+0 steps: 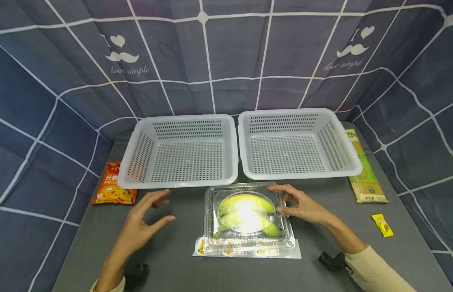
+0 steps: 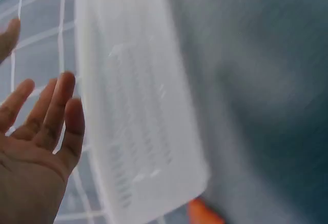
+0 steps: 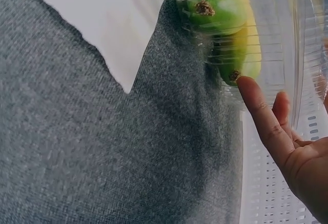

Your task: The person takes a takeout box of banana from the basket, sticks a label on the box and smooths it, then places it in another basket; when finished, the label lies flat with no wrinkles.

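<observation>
A clear plastic clamshell box (image 1: 210,211) with green-yellow fruit (image 3: 215,11) inside rests over a white printed sheet (image 1: 290,253). Glare on the lid hides part of the fruit. At the box's right side, my right hand (image 1: 303,207) has its thumb and index finger spread against the edge and far corner, with no clear pinch. My left hand (image 1: 136,229) is held apart from the box, to its left, fingers loosely spread and nothing in them. It is nearest the left white basket (image 2: 169,131), which is blurred in the left wrist view.
Two white perforated baskets, left (image 1: 177,184) and right (image 1: 299,176), stand side by side behind the box. An orange snack bag (image 1: 115,186) lies at the left. On the right are a green-beige packet (image 1: 367,178) and a small yellow packet (image 1: 382,225). A patterned curtain (image 1: 234,52) surrounds the table.
</observation>
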